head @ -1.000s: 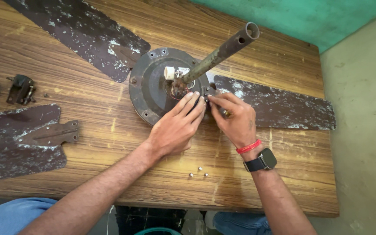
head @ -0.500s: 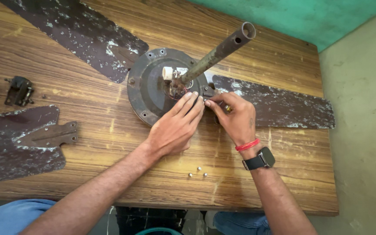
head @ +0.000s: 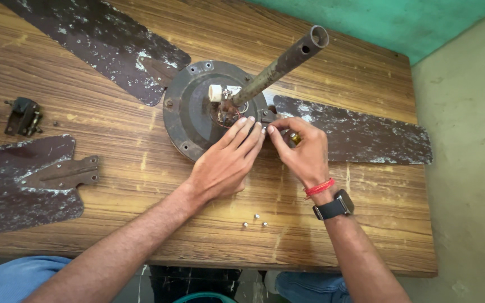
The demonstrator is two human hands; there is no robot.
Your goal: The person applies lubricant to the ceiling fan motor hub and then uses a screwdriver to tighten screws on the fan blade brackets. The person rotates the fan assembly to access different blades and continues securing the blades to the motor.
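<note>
From the head camera, the round dark fan motor (head: 197, 109) sat on the wooden table (head: 141, 168) with its rusty rod (head: 279, 66) slanting up to the right. The left hand (head: 228, 163) lay flat on the motor's near rim, fingers straight and pressed together. The right hand (head: 304, 151) met it fingertip to fingertip at the rim, where the right blade (head: 355, 132) joins, pinching a small yellowish item (head: 294, 137) too hidden to identify. Three loose screws (head: 255, 221) lay near the wrists. A detached blade (head: 23, 182) rested well apart at left. Compared with half a second earlier, both hands sat in the same spot and pose.
</note>
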